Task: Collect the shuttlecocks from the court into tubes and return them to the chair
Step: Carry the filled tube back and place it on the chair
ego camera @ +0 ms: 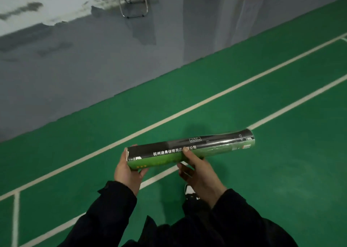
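Green court floor (244, 171) with white lines (187, 111) fills the lower view beneath our hands; grey flooring (75, 68) lies beyond it, far ahead of our fingers. On that grey strip, well apart from the hands, we note the chair (134, 0), only its metal legs and dark seat edge in view. We hold one tube (190, 149), black and green with white print, roughly level and tilted up to the right. Left hand (127, 168) cups its left end, fingers curled round the underside. Right hand (199, 173) grips the tube near mid-length, thumb laid over the top. A shoe (189, 190) shows just below the right hand.
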Demonstrator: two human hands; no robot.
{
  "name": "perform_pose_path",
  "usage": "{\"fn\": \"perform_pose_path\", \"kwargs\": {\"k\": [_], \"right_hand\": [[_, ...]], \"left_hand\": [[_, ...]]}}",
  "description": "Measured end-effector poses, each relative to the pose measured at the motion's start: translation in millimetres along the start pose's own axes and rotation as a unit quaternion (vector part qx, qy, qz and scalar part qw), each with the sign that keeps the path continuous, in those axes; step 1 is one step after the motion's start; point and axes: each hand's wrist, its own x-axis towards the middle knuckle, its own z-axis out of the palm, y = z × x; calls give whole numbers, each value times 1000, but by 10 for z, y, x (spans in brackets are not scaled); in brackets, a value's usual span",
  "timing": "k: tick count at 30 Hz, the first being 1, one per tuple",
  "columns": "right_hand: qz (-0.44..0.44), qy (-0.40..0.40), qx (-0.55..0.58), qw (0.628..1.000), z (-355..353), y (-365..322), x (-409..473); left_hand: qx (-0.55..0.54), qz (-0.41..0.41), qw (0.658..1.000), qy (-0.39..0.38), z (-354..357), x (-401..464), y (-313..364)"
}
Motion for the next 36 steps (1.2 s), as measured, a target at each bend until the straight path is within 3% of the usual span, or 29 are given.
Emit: {"fn": "perform_pose_path", "kwargs": {"k": [3,6,12,17,21,25,29,33,36], "right_hand": [[16,-36,-60,997,555,-638,573],[33,-52,-105,993,1096,-1079,1196],[64,-76,-168,981,2121,-1713,2615],[50,-72,-168,982,3029,-2518,3643],[-32,-49,-157,986,3626,-3350,4297],[-179,9,-64,982,4041,-4246,5223],[-155,4,-76,985,4510,-4994,6398],[-125,36,-70,989,5243,-5634,7617],[-119,49,-91,988,5830,-6270,8298]], "left_hand": [[-16,20,1000,9,324,449,583],[38,52,997,38,566,961,1059],[31,48,994,94,1038,2375,1908],[24,38,993,111,1631,3636,2864],[14,36,988,150,2022,4545,3793],[95,67,984,132,2365,5579,4636],[115,51,986,109,2924,6695,5392],[5,39,994,107,3655,7677,6053],[16,25,997,75,4133,8243,6602]]}}
